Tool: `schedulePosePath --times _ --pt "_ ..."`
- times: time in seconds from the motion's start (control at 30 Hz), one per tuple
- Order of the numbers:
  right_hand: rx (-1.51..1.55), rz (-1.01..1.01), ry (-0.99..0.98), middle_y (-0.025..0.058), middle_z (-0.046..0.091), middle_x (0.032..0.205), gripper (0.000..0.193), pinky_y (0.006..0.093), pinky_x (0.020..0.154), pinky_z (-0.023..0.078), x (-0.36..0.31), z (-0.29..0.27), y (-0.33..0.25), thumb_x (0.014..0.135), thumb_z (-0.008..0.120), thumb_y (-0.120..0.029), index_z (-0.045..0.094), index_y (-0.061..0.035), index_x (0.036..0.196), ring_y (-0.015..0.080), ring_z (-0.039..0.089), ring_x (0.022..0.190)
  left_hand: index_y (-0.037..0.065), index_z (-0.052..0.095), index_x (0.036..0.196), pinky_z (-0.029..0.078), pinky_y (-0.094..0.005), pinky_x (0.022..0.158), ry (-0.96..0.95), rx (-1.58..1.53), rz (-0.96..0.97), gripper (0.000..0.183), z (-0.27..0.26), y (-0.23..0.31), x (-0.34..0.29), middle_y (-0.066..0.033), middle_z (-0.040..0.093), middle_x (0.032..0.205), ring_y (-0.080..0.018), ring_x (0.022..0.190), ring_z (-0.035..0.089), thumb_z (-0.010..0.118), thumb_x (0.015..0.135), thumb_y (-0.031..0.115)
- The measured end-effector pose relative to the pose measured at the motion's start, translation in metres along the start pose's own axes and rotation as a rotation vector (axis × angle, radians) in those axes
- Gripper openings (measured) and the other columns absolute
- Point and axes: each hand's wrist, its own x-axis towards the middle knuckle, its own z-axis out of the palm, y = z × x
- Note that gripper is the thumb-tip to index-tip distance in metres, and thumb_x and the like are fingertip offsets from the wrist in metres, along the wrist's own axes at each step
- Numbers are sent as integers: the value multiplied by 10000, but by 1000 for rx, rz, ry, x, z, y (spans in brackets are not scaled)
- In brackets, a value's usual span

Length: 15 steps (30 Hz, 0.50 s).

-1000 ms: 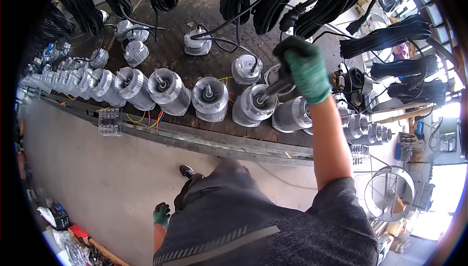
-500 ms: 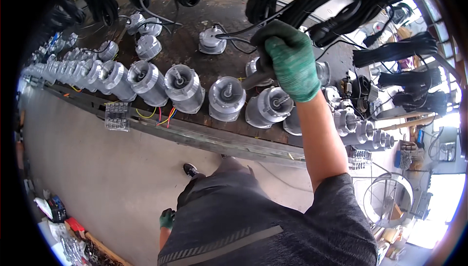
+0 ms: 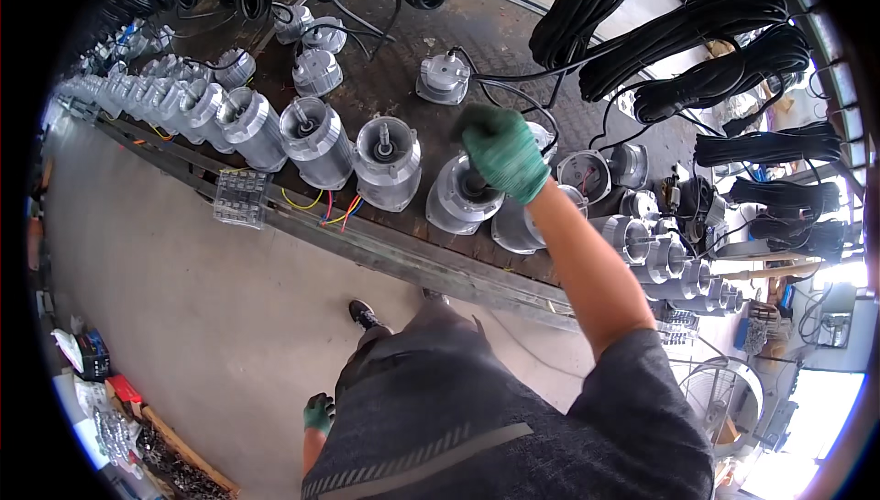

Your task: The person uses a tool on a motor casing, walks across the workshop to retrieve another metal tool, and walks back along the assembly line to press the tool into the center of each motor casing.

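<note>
My right hand (image 3: pixel 500 153), in a green glove with a dark palm, is closed just above an open-topped silver motor housing (image 3: pixel 458 202). What the fingers hold, if anything, is hidden, and the hand partly covers the housing's top. Left of it stands another motor housing (image 3: pixel 389 165) with its shaft pointing up, and more housings (image 3: pixel 317 144) continue the row. Another housing (image 3: pixel 520 228) is partly behind my right forearm. Down at my side hangs my left hand (image 3: pixel 319 412), also gloved, its fingers loosely apart and holding nothing visible.
Bundled black cables (image 3: pixel 596 5) hang along the far edge of the dark workbench (image 3: pixel 385 69). A silver motor end cover (image 3: pixel 444 76) with a cable sits mid-bench. A clear tray (image 3: pixel 241 197) hangs at the near edge. A round fan (image 3: pixel 724 390) stands to the right.
My right hand has come lower and to the left, over a motor housing. A dark object showing below the fist before is no longer visible. The bench view has shifted rightward.
</note>
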Motion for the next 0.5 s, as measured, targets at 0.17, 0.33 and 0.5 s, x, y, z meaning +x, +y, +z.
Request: schedulePosePath --times 0.17,0.33,0.5 --pt "141 296 -58 28 570 648 182 275 541 441 6 -18 -30 794 486 7 659 -9 853 102 536 591 163 573 1187 453 -378 686 88 -78 -241 278 -5 37 -9 -44 654 1041 -198 851 584 569 945 298" --pt "8 124 -18 42 567 647 185 282 567 456 1 -4 -5 805 484 -21 661 -7 857 119 537 582 157 569 1197 464 -394 705 13 37 25 294 -23 4 6 -43 654 1054 -204 884 602 565 951 318" --pt "234 374 12 23 545 639 213 246 498 456 19 -36 -84 843 463 -13 669 5 898 102 527 541 119 568 1212 481 -411 725 120 -11 -36 315 -19 44 3 -64 666 1061 -221 911 626 556 962 310"
